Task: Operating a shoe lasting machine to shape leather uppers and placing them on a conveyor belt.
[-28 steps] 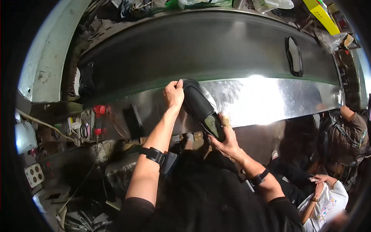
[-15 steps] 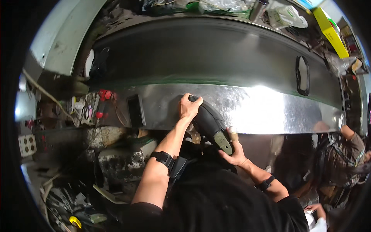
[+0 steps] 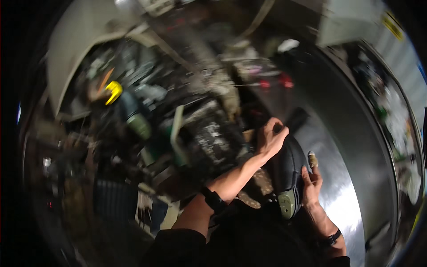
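Observation:
Both my hands hold a black power tool [image 3: 288,171] with a grey-green rear end, pressed against a large curved metal panel [image 3: 351,178]. My left hand [image 3: 270,135] grips the tool's front top, a dark band on that wrist. My right hand [image 3: 310,180] clasps the tool's back part from the right side. The panel's sanded stretch shines bare and silver under the tool; its outer part is dark grey. The picture is blurred by motion.
To the left lies a dark clutter of parts and tools, with a yellow object [image 3: 113,90] and a green can [image 3: 138,125] among them. A pale curved body panel [image 3: 73,53] arcs at the upper left. Red-handled tools [image 3: 275,82] sit near the panel's top.
The view has swung hard, so the panel now runs down the right side instead of across the top. Both hands stay on the tool against the bare metal.

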### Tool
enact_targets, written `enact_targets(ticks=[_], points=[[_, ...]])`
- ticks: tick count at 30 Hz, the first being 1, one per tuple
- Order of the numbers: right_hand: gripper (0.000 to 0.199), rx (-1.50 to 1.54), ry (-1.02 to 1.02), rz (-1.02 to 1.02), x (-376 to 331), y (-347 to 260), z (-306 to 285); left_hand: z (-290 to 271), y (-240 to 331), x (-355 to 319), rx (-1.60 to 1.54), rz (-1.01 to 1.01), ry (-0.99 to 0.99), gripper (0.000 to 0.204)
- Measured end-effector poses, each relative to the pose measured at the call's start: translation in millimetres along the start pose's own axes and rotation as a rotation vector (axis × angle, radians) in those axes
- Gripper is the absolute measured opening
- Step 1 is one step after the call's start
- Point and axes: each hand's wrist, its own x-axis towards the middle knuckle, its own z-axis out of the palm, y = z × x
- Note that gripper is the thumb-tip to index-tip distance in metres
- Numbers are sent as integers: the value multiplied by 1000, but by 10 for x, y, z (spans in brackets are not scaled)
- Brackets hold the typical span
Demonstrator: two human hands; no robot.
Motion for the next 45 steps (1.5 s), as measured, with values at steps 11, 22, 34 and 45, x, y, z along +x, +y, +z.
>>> enact_targets(ticks=[11,22,34,45], points=[[48,274,-388,282,-31,24,3262,-4369,-473,159,492,136,1026,107],[55,336,-419,419,141,345,4649,-4725,-997,-898,-493,98,461,57],[67,315,-429,299,605,937,5528,-4951,-764,-114,-1301,-317,493,35],[66,231,-396,221,748,1257,5512,-4779,-776,6,-1135,-273,830,34]])
